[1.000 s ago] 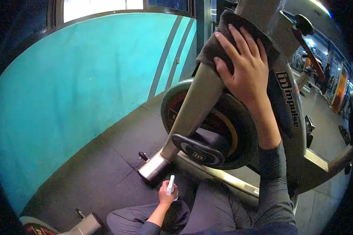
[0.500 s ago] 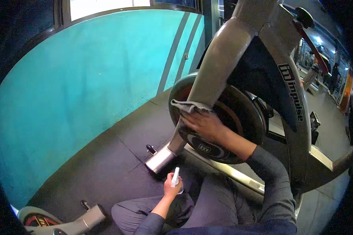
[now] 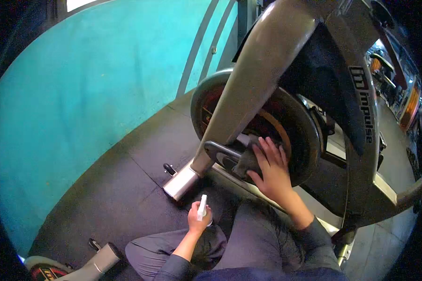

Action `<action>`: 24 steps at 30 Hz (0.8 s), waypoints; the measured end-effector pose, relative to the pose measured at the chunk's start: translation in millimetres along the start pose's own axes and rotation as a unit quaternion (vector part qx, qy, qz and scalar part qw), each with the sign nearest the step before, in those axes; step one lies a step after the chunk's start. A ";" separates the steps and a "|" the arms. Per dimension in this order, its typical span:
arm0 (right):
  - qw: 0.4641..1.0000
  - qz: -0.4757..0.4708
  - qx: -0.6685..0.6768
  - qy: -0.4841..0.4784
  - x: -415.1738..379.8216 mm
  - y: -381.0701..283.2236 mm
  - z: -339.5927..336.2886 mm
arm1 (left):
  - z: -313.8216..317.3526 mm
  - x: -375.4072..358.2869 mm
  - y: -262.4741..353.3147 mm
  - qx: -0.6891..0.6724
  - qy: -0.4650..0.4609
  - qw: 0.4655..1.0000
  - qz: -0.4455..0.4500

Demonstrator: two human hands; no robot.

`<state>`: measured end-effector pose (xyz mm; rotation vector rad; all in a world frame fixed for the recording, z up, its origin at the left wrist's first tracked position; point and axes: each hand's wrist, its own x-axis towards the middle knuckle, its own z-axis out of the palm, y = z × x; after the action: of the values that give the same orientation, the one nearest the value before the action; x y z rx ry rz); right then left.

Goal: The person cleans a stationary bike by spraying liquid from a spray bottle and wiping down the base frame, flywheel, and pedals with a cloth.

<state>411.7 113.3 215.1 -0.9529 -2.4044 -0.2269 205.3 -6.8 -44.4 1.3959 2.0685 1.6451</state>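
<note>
Dark grey cloth (image 3: 246,164) lies low on the exercise bike (image 3: 248,89), at its flywheel (image 3: 307,145), under the spread right hand (image 3: 272,171), apparently for broad contact; below the flywheel, the left hand (image 3: 195,222) wraps a white spray bottle (image 3: 202,209), seemingly for upright support.

dim | bright window (image 3: 79,3), top left | fisheye bend, black corners | grainy | glint on bike frame (image 3: 258,65)

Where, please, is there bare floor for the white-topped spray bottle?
Bare: the dark floor between the turquoise wall and the silver tubular bike foot. Crowded: by the grey trousers, where the left hand grips the bottle, and at the round dark flywheel, where the right hand presses a grey cloth.
</note>
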 end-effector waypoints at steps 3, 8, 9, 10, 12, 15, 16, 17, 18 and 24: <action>0.999 0.009 -0.031 0.026 15.7 -6.0 14.5 | 0.8 1.1 0.0 0.028 0.010 0.999 0.030; 0.999 0.034 -0.010 0.018 62.3 -11.8 34.3 | -0.6 0.9 5.0 0.010 0.001 1.000 0.002; 0.999 0.037 -0.008 0.017 66.0 -14.2 32.5 | 0.4 0.9 1.5 0.011 -0.001 1.000 0.002; 0.998 0.055 -0.006 -0.005 68.8 -17.6 28.6 | 1.9 1.1 -1.6 0.001 -0.001 1.000 0.004; 0.998 0.063 -0.011 0.005 66.2 -18.0 30.5 | 0.6 -0.7 -0.3 -0.009 -0.001 1.000 0.004; 0.996 0.068 -0.023 0.051 60.3 -18.5 36.4 | -3.6 1.3 6.6 0.015 -0.009 1.000 0.014; 0.996 0.087 -0.002 0.029 59.1 -21.9 28.5 | -3.3 2.3 6.5 0.011 -0.017 1.000 0.007; 0.996 0.084 -0.001 0.029 55.7 -23.0 30.1 | -3.8 4.3 6.5 0.007 -0.023 1.000 0.001; 0.993 0.066 -0.042 0.083 50.8 -24.3 32.6 | -5.3 4.1 9.7 0.012 -0.027 1.000 -0.011; 0.990 0.082 -0.035 0.108 3.0 -25.0 17.0 | -7.1 4.3 12.5 -0.001 -0.027 1.000 -0.014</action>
<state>385.8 102.4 203.4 -1.0937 -2.1206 -0.3376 205.6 -9.0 -29.5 1.3896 2.0473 1.5808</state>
